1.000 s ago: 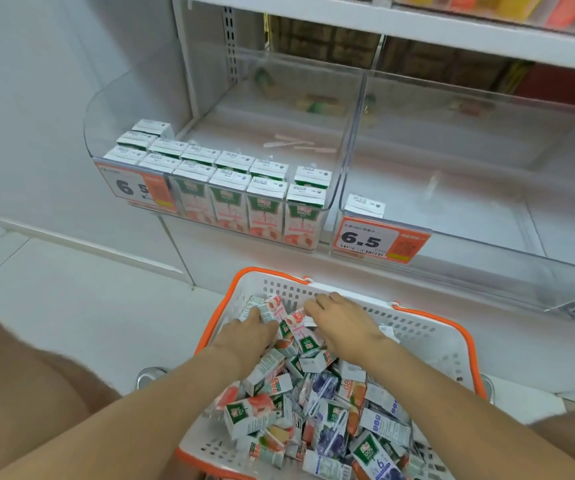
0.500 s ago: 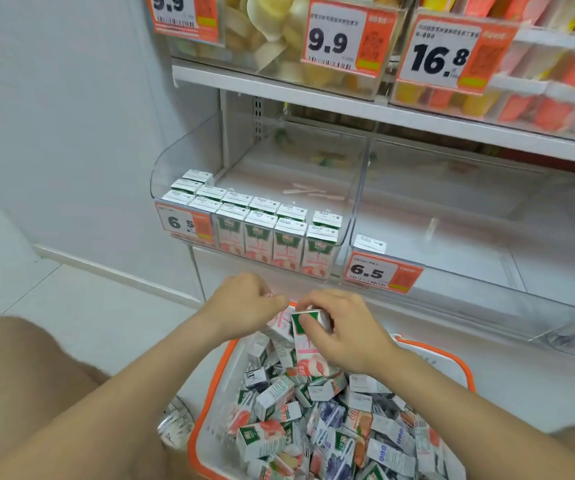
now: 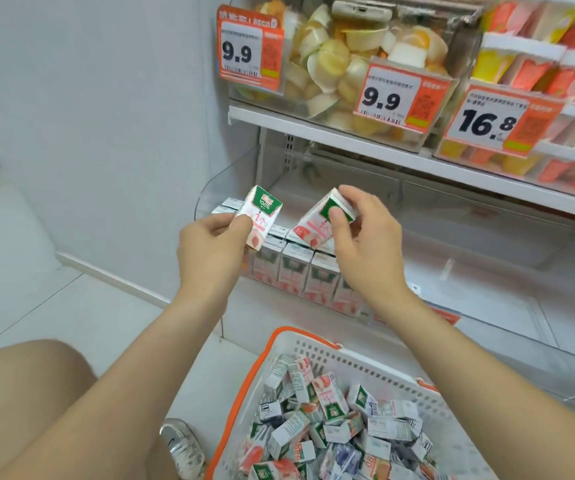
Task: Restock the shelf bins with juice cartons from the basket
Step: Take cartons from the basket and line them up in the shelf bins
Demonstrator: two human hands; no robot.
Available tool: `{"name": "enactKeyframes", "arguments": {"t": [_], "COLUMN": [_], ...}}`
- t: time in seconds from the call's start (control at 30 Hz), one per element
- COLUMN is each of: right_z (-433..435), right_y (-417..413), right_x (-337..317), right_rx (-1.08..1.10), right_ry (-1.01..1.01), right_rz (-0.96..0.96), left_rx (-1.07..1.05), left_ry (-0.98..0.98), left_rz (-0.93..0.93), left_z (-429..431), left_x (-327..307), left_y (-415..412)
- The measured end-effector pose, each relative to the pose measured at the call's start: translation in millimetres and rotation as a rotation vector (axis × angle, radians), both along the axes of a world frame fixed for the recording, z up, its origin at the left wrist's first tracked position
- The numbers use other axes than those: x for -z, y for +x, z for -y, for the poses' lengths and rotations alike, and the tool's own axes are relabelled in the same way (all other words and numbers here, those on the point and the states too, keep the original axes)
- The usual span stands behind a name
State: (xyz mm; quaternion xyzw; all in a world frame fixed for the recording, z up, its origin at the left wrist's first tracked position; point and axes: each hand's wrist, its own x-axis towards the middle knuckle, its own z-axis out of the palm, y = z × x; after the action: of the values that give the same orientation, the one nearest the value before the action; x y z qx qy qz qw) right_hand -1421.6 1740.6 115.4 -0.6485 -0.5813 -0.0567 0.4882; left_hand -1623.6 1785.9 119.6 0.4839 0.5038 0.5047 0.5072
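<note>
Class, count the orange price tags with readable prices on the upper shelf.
3: a left 9.9 tag, a middle 9.9 tag, and a 16.8 tag at right. Others may be out of view.

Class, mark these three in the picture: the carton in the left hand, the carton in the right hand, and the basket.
Left carton [image 3: 262, 216], head view, on its printed front face.
Right carton [image 3: 317, 223], head view, on its pink side.
Basket [image 3: 359, 362], head view, on its white far wall.
</note>
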Motion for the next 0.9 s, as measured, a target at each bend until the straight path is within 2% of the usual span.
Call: {"name": "enactKeyframes", "arguments": {"t": [0.2,0.43,0.5,0.57,0.67,0.77,0.83,0.9], "right_z": [-86.9,-153.0,-156.6,-154.9,-140.4,-120.4,-107.0,-98.3], "right_y": [-14.8,-36.2,-34.5,-29.4,-26.8,-27.0,-24.9,-18.4], "right_x": [3.6,16.5,16.0,8.7,-5.9,-15.9,-21.9,-25.3], "right_rx": [-0.017,-0.159,-0.224,-0.255,-0.298,-0.47,-0.523,-0.472], "right_ry": [-0.161,-0.653,-0.736,-0.739,-0.616,-0.554,-0.531,-0.48], "right_rz": [0.071,0.027,0.019,-0.013,-0.136,-0.224,-0.273,-0.303], "left_rx": [-0.01,-0.07,-0.075,-0.067,-0.023,0.09,0.127,0.094], "left_ry": [-0.1,-0.139,-0.13,-0.13,-0.112,-0.049,0.012,0.15], "left_rz": [0.08,0.115,0.089,0.089,0.076,0.078,-0.017,-0.238], "left_z": [-21.0,-29.8,-32.0,-33.5,-33.0,-32.0,-32.9,-36.9], "left_x": [10.5,15.4,16.3,16.8,13.9,7.7,4.7,7.8], "left_y": [-3.9,-0.4,-1.2,-3.2,-5.6,-5.4,-4.3,-4.9]}}
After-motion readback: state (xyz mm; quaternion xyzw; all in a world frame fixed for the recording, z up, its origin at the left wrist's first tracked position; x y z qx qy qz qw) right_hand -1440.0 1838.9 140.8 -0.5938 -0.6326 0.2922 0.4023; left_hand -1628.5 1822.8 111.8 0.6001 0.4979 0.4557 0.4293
